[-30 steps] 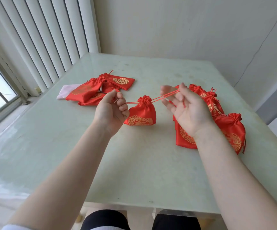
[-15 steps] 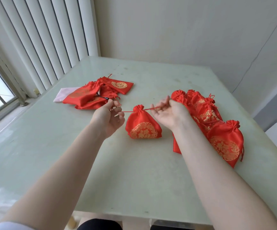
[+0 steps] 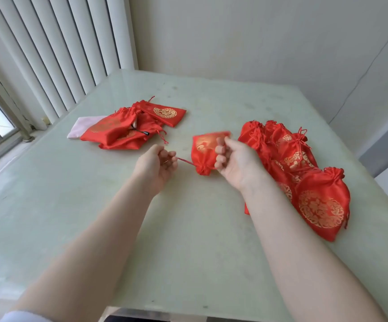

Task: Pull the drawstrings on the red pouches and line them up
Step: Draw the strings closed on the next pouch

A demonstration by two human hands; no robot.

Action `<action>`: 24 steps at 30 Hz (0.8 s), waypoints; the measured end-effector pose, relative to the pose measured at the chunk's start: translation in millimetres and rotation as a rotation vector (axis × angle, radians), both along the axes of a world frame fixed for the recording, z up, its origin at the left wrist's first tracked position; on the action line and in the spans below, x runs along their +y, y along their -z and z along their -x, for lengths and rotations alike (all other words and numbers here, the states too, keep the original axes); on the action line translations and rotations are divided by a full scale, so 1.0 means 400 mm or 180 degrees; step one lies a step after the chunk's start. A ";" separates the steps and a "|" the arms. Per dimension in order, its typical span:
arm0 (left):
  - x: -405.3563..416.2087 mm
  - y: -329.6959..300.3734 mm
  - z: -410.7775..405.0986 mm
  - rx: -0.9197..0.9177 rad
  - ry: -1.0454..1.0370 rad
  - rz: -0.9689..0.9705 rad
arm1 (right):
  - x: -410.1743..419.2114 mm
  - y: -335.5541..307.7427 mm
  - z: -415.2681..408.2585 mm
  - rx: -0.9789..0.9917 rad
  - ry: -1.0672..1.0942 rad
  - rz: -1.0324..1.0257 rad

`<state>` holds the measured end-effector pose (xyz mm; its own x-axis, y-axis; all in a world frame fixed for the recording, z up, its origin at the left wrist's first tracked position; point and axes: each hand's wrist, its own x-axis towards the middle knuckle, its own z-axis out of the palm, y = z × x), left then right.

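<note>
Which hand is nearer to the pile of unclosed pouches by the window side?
Left. The left hand sits just in front of that pile of unclosed pouches, with bare table between them; the right hand is farther off, beyond the held pouch.

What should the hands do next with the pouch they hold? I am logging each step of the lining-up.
Probably let go with the left hand and have the right hand set the held pouch beside the row of cinched pouches on the right. Its neck already looks gathered tight, and the left hand's drawstring is still taut.
</note>
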<state>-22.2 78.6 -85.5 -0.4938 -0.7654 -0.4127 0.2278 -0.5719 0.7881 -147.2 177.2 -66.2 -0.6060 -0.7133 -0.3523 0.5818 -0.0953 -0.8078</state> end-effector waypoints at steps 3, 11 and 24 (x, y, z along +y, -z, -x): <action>0.004 -0.005 -0.003 -0.0321 0.0222 0.0335 | 0.016 0.043 -0.014 0.0258 0.0032 -0.0467; 0.047 -0.050 0.015 -0.0263 0.0654 0.0947 | 0.053 0.026 -0.063 0.1533 -0.0581 -0.0951; 0.059 -0.014 0.024 0.0221 0.0714 0.1146 | 0.060 0.052 -0.062 0.2658 -0.1027 -0.0994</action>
<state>-31.7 102.4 -79.7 -0.6816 -0.7251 -0.0988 0.1886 -0.3046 0.9336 -122.5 201.1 -86.8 -0.5384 -0.8371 -0.0971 -0.2353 0.2599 -0.9365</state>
